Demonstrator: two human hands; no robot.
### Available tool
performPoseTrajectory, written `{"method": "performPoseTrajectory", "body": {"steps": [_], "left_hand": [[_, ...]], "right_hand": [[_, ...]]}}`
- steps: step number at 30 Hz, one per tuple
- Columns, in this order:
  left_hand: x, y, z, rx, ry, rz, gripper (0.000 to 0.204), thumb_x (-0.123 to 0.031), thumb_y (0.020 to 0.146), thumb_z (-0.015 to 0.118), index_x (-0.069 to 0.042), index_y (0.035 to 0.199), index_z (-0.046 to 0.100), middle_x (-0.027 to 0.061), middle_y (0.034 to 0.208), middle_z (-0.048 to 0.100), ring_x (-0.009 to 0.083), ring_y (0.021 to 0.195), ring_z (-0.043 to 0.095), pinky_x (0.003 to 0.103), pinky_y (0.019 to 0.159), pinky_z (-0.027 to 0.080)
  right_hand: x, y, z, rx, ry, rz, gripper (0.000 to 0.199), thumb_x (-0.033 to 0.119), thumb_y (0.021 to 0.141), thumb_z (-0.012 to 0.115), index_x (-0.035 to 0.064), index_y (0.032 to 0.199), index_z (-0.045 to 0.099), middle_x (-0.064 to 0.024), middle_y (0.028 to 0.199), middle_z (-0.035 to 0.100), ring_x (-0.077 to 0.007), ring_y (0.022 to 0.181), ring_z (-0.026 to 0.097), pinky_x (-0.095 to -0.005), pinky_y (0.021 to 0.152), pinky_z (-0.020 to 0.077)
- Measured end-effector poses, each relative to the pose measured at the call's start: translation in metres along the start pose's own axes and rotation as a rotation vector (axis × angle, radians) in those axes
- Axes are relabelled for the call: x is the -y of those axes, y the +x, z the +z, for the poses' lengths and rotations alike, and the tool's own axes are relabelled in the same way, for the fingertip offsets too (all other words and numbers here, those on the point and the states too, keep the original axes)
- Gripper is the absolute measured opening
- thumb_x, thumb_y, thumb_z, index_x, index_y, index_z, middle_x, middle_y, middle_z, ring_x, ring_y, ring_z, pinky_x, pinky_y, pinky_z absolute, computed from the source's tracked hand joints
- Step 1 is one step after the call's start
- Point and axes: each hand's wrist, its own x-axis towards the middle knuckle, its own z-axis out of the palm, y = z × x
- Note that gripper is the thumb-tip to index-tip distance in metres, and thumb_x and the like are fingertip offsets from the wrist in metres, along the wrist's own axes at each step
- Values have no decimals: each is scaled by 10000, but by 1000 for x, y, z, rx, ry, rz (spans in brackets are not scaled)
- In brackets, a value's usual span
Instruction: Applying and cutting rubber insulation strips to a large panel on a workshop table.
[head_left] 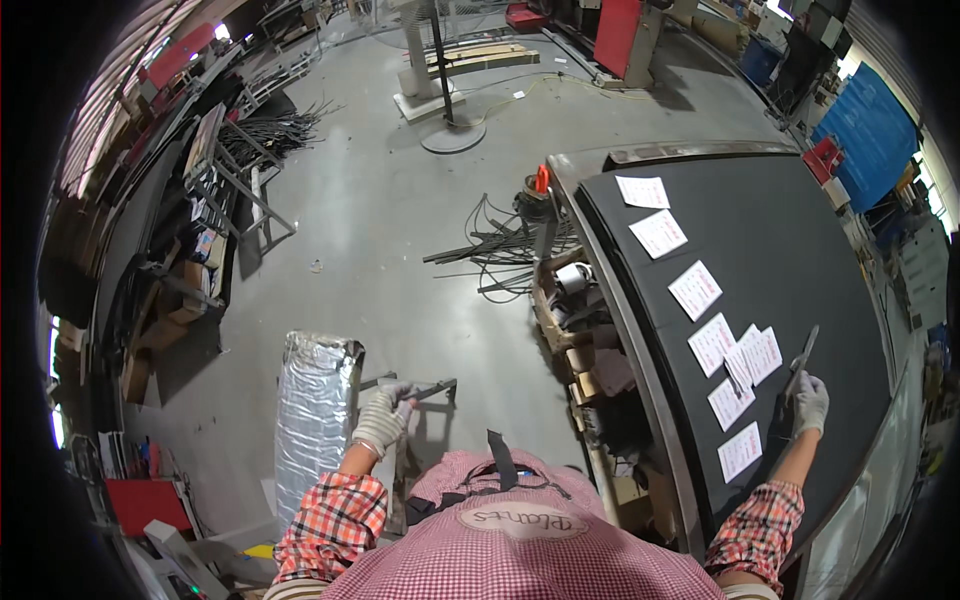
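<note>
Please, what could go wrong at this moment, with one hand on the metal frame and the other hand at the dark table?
1. The left hand grips a thin metal frame while the right hand holds a narrow dark strip far to the side; with arms spread, one grip may slip.
2. The strip lies close to the paper sheets on the black table and might sweep them out of order.
3. Loose rods on the floor could trip the person.

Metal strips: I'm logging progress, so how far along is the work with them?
Laid out: white paper slips along the black table. In hand: left hand grips a metal strip; right hand holds another strip on the table. Left: a bundle on the floor.
</note>
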Motion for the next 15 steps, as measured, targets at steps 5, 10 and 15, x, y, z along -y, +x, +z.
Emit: {"method": "performPoseTrajectory", "body": {"steps": [5,10,15], "left_hand": [[13,66,-40,-207,27,131,319,-112,789,615,-23,1093,583,179,1023,611,308,979,574,369,860,456],[3,126,-34,-60,-58,84,330,-103,810,600,-21,1128,563,182,1055,609,291,937,599,347,828,478],[-7,202,-7,115,-183,90,298,-137,831,603,6,1092,592,162,1018,638,237,954,612,318,838,479]], "right_hand": [[97,-48,18,166,512,59,310,269,859,633,55,1080,596,-10,884,592,-44,683,536,-164,584,418],[227,-76,93,260,383,-128,339,241,875,614,34,1140,577,-39,943,599,-55,755,547,-171,650,428],[338,-68,189,429,480,-271,301,214,898,580,25,1132,581,-30,931,615,-66,770,557,-208,709,441]]}}
